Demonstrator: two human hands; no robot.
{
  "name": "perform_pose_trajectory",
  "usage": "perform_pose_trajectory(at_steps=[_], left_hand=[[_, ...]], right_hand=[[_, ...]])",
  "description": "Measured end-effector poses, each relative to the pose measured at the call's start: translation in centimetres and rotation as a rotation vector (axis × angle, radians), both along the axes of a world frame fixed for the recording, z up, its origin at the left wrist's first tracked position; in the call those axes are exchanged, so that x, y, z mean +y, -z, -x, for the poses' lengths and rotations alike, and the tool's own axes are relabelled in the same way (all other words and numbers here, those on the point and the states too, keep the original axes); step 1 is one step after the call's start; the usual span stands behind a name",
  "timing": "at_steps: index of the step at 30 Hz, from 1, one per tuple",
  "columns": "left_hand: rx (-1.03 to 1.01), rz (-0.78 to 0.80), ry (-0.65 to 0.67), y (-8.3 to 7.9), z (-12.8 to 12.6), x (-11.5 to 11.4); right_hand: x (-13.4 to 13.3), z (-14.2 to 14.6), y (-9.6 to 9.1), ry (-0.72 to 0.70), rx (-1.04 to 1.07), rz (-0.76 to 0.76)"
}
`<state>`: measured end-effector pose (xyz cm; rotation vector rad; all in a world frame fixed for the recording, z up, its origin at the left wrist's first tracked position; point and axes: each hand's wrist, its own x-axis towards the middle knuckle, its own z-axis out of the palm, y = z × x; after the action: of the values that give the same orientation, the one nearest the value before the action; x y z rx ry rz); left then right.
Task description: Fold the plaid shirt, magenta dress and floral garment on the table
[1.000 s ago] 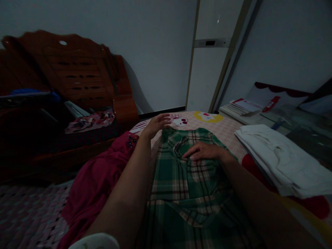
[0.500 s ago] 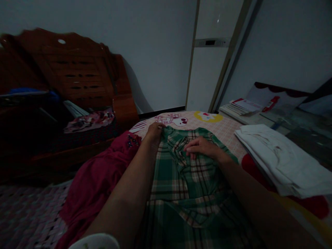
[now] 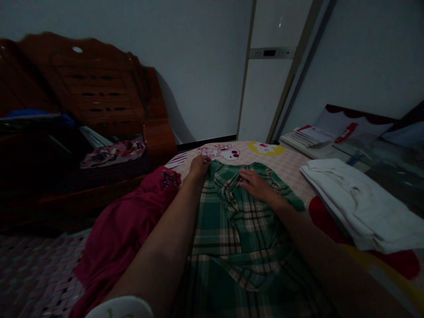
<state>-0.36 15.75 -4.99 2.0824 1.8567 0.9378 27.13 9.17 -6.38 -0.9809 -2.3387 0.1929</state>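
A green plaid shirt (image 3: 241,238) lies spread on a table covered by a pink cartoon-print cloth (image 3: 265,152), collar end away from me. My left hand (image 3: 199,166) is closed on the shirt's far left shoulder edge, fingers pinched round the fabric. My right hand (image 3: 256,184) lies flat on the shirt near the collar, fingers stretched out and pressing the cloth down. Both forearms reach across the shirt from the bottom of the view.
A dark red garment (image 3: 122,229) hangs over the table's left edge. Folded white clothes (image 3: 361,203) are stacked at the right, with papers and booklets (image 3: 311,134) behind them. A wooden bench (image 3: 92,115) holding a floral cloth (image 3: 114,152) stands at the left.
My left hand came down from open above the table and closed on the shirt's shoulder edge. My right hand slid a little farther up toward the collar and flattened out.
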Motion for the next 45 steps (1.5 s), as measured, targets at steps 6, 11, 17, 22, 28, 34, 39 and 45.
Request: perform_pose_trajectory(at_steps=[6, 11, 17, 22, 28, 34, 39, 45], left_hand=[[-0.026, -0.062, 0.095, 0.0, -0.2, 0.2], [-0.024, -0.026, 0.177, 0.1, 0.5, 0.2], [0.045, -0.008, 0.037, 0.3, 0.4, 0.4], [0.035, 0.001, 0.025, 0.6, 0.6, 0.3], [0.030, -0.036, -0.067, 0.1, 0.1, 0.3], [0.114, 0.006, -0.035, -0.3, -1.2, 0.1], [0.142, -0.001, -0.085, 0.0, -1.5, -0.3], [0.144, 0.079, -0.097, -0.1, -1.5, -0.4]], right_hand=[[0.2, -0.8, -0.9, 0.101, -0.003, 0.022], [0.4, -0.9, -0.5, 0.102, -0.016, 0.035], [0.2, -0.9, -0.6, 0.125, 0.002, 0.036], [0.2, -0.9, -0.5, 0.118, -0.027, 0.027], [0.0, -0.9, -0.8, 0.112, -0.038, 0.023], [0.0, -0.9, -0.7, 0.100, -0.073, 0.041], [0.0, -0.8, -0.9, 0.108, -0.080, 0.049], [0.0, -0.8, -0.6, 0.124, -0.101, 0.037]])
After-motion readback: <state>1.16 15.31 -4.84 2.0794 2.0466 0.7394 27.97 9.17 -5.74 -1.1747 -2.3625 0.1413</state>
